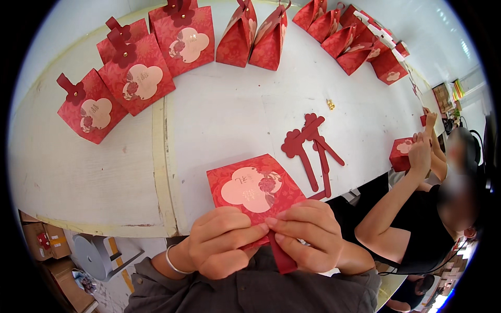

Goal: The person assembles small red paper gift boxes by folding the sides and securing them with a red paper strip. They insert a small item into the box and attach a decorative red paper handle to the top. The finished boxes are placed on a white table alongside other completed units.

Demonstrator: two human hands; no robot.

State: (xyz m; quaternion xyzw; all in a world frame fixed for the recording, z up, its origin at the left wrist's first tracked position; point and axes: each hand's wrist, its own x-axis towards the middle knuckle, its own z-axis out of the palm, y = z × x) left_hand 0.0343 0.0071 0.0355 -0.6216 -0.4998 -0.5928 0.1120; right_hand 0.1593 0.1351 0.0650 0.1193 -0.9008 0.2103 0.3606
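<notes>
A red floral gift box (237, 180) with a pale pink flower-shaped panel lies at the table's front edge, before my chest. My left hand (220, 242) is closed in a pinch on its near edge. My right hand (310, 235) is pinching the same edge, its fingertips almost meeting the left ones. A dark red strip (282, 255) hangs down below the right fingers; whether it is a strap or a flap of the box I cannot tell. Beyond the box lie several dark red straps (309, 161) with flower-shaped ends. Small gold fasteners (330, 104) sit farther back.
Finished red gift boxes (136, 78) with straps stand at the far left, and more boxes (349, 49) line the far right. At the right a co-worker (402, 219) handles another red box (401, 154). A grey stool (93, 255) and cardboard boxes (65, 276) are at lower left.
</notes>
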